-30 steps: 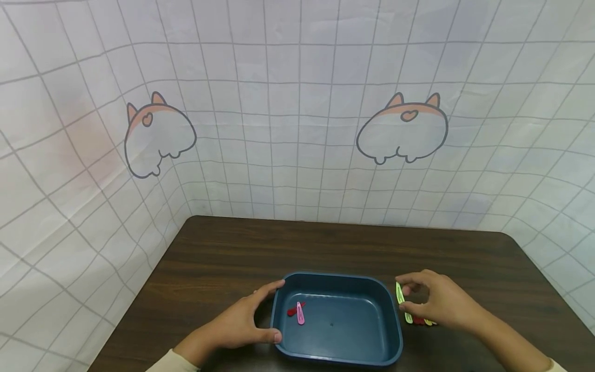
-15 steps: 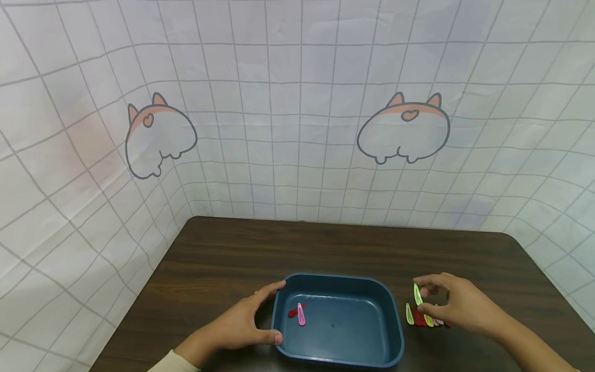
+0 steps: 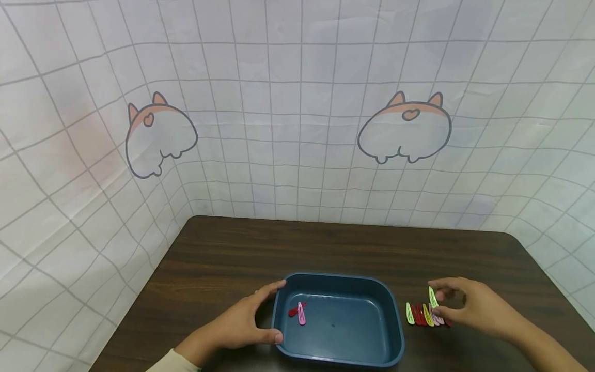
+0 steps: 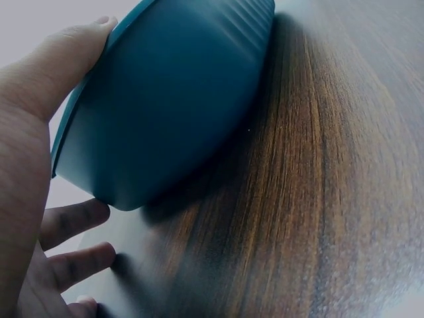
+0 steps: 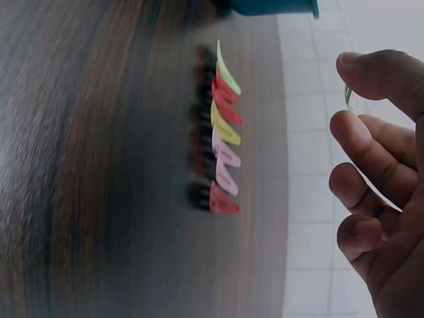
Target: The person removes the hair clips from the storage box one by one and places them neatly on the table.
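My left hand (image 3: 239,320) rests against the left side of a blue plastic tray (image 3: 344,362), thumb and index finger spread along its rim. In the left wrist view, the other fingers (image 4: 81,268) are loosely spread beside the tray wall. Inside the tray lie a pink hair clip (image 3: 301,314) and a red hair clip (image 3: 293,312), overlapping. My right hand (image 3: 481,310) pinches a light green hair clip (image 3: 433,296) between thumb and index finger, above a row of hair clips on the table. In the right wrist view, the held clip shows only as a thin edge.
The row right of the tray has a green clip (image 3: 410,314), red clips (image 5: 227,109), a yellow clip (image 3: 427,315), pink clips (image 5: 226,179) and a red end clip (image 5: 224,199). The dark wooden table (image 3: 241,248) ends at a white grid-patterned cloth (image 3: 288,129).
My right hand has moved right with the green hair clip, from beside the tray's right rim to over the row, uncovering more of the row. The left hand and tray stay put.
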`<state>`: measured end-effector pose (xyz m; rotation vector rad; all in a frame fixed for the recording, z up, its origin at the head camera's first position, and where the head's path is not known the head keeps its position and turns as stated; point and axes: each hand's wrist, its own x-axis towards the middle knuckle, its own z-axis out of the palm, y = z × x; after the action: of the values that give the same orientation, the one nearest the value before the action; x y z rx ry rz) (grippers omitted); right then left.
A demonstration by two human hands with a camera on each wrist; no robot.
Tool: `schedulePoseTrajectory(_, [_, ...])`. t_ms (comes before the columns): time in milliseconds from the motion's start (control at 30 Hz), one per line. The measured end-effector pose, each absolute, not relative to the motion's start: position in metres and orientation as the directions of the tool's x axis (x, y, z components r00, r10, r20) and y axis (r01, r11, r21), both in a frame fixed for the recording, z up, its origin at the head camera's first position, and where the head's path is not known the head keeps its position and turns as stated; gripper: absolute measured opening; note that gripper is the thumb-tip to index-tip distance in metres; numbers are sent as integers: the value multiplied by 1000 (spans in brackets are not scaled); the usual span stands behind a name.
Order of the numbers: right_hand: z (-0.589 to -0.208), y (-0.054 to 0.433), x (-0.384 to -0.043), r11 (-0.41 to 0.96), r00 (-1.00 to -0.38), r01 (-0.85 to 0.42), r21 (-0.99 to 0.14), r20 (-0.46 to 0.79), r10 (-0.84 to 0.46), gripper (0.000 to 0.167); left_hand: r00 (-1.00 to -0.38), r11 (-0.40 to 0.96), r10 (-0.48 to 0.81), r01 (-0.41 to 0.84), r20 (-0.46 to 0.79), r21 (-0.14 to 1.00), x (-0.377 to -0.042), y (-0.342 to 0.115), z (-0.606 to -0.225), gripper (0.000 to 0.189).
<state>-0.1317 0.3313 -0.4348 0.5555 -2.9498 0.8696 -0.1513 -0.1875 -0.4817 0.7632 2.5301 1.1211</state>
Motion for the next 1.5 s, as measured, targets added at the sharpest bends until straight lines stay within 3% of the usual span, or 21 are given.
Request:
schedulePoseTrajectory(533, [-448,358,-133,830,-944,-317,-460,74,-320,54,-833,584,550,334,-59,740,-151,-185,-480,96])
schedulePoseTrajectory(1500, [-475,384,-137,828,-939,-312,-466,21,-343,52,-835,589,547,337,-56,734,-150,-185,-479,97])
